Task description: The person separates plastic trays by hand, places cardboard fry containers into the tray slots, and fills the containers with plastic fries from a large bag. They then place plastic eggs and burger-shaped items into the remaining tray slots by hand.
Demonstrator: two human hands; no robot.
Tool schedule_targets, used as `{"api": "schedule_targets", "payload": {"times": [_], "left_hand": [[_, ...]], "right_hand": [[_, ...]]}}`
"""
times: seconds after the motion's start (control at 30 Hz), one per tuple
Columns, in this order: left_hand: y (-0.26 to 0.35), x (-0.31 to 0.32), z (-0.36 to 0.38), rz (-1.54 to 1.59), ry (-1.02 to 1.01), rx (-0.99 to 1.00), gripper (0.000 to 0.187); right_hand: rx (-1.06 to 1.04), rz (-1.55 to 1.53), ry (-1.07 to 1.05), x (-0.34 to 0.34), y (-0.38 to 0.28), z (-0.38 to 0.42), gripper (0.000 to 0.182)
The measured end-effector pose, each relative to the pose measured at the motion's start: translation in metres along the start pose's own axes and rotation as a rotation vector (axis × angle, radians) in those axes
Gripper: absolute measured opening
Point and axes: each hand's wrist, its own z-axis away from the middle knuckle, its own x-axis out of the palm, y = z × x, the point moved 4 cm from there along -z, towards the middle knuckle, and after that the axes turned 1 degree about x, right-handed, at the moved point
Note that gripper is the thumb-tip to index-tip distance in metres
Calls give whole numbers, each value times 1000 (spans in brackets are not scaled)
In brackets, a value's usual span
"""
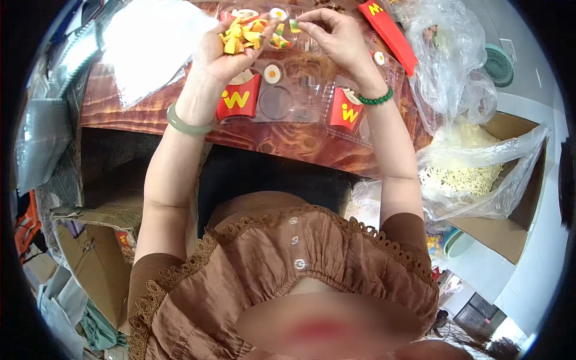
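Observation:
My left hand (219,51), with a pale green bangle at the wrist, holds a heap of small yellow and orange pieces (243,35) in its palm. To the right, my right hand (336,33), wearing a green bead bracelet (377,98), pinches a small green and yellow piece (294,26). Between the hands, similar coloured pieces (279,41) lie in a clear plastic tray. Nearer to me, a clear tray (294,111) holds a red carton with a yellow logo (238,99) and a fried-egg piece (272,74). Another red carton (345,109) stands below my right hand.
A clear plastic bag (150,48) lies at the table's left. A long red packet (390,36) and crumpled clear bags (444,54) are at the right. Beside the table, a cardboard box (510,231) holds a bag of pale pieces (462,174). A green basket (498,65) is beyond.

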Motion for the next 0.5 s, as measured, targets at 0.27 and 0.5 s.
{"api": "schedule_targets", "payload": {"times": [0.27,0.5], "left_hand": [[18,-3,-9,6,22,26,52],[19,-17,-25,-82,71,92,49]], "right_hand": [[-12,262,-217,21,31,-19,14],[-27,269,-191,14,-8,-12,17]]}}
